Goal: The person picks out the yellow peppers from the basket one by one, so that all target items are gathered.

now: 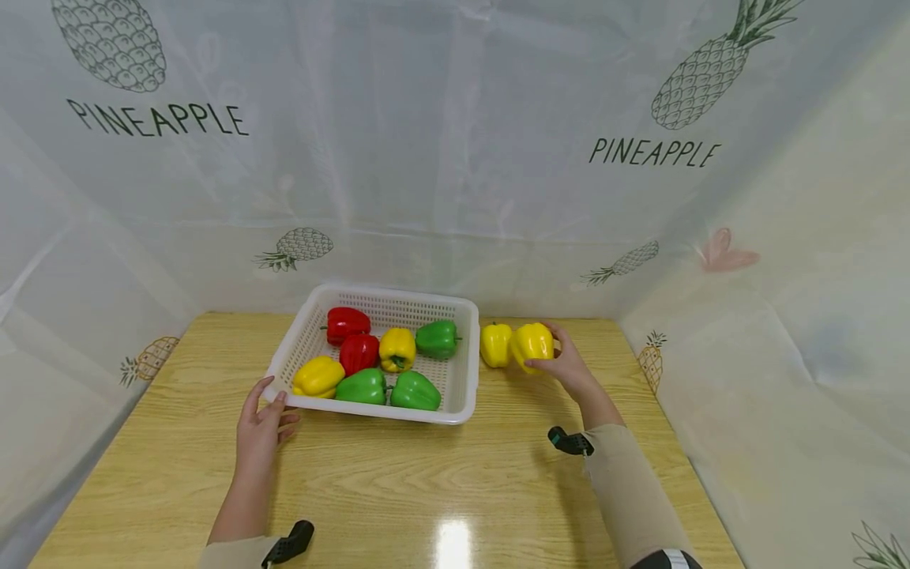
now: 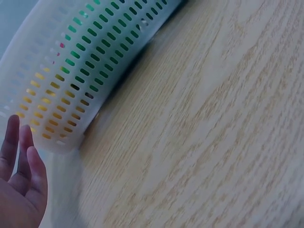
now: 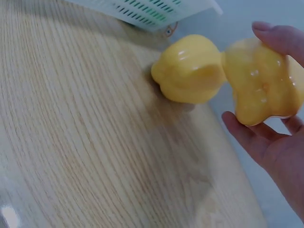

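My right hand point(image 1: 571, 370) grips a yellow bell pepper point(image 1: 532, 344), thumb on one side and fingers on the other. In the right wrist view this pepper point(image 3: 263, 85) is held above the table, its lobed end showing. Just left of it, a second yellow bell pepper point(image 1: 495, 345) rests on the table by the basket. My left hand point(image 1: 259, 427) holds the front left corner of a white plastic basket point(image 1: 465, 407); in the left wrist view several fingertips point(image 2: 13, 124) are at its slotted wall.
Inside the basket lie two red bell peppers point(image 1: 346, 325), two yellow ones point(image 1: 318, 377) and three green ones point(image 1: 415, 391). A wood-grain table point(image 1: 398, 482) carries everything. Behind and beside it hangs a pale sheet point(image 1: 426, 158) printed with pineapples.
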`<state>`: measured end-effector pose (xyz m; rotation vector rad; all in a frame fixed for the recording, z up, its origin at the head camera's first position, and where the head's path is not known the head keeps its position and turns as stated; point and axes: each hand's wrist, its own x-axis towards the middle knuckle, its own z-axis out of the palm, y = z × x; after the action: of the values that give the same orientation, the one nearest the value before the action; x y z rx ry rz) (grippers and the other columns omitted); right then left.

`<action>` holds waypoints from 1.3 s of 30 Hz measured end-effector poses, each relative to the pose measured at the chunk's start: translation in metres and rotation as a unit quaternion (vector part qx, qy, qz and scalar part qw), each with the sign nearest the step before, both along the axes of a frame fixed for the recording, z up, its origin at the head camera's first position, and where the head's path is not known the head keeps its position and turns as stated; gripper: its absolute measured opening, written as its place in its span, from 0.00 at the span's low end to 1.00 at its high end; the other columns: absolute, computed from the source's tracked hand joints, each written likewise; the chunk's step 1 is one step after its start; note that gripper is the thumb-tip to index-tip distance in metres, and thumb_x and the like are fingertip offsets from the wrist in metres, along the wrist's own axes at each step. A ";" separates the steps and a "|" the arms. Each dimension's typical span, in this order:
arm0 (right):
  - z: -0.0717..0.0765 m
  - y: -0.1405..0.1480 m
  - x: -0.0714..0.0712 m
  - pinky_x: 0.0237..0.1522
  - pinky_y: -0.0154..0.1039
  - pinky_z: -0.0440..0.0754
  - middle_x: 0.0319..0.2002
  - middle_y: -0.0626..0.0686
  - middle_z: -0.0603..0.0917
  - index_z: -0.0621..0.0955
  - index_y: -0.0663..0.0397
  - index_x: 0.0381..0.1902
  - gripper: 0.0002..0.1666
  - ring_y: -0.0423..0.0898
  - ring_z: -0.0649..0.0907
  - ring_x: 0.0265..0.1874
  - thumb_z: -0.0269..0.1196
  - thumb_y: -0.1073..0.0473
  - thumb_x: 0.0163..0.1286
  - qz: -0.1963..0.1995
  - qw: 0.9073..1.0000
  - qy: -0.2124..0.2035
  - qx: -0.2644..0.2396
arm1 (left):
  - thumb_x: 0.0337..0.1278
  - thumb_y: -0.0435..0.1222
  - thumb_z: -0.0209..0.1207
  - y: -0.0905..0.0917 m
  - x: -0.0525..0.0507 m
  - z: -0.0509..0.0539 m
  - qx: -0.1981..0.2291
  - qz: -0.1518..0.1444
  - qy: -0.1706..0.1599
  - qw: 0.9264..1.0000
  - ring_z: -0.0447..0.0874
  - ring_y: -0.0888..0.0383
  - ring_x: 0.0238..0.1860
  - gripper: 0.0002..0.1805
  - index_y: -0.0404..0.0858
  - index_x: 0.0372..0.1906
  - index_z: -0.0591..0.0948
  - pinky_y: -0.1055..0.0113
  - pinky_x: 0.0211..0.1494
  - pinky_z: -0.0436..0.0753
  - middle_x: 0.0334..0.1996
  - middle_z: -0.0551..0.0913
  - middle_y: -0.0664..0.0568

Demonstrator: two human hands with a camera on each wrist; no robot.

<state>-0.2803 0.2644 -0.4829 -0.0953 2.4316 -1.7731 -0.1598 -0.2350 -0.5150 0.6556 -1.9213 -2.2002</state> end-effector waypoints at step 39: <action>-0.052 -0.002 -0.029 0.65 0.57 0.64 0.75 0.57 0.49 0.52 0.47 0.77 0.56 0.62 0.58 0.70 0.70 0.72 0.59 -0.130 0.991 0.009 -0.015 | 0.67 0.45 0.59 -0.006 0.015 0.001 -0.025 0.031 -0.008 0.999 0.84 0.63 0.27 0.27 0.54 0.68 0.67 0.73 0.31 0.81 0.26 0.84 0.63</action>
<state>-0.3089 0.2625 -0.5351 0.2129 2.5277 -1.9179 -0.1444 -0.2410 -0.5137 0.7164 -1.9287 -2.1103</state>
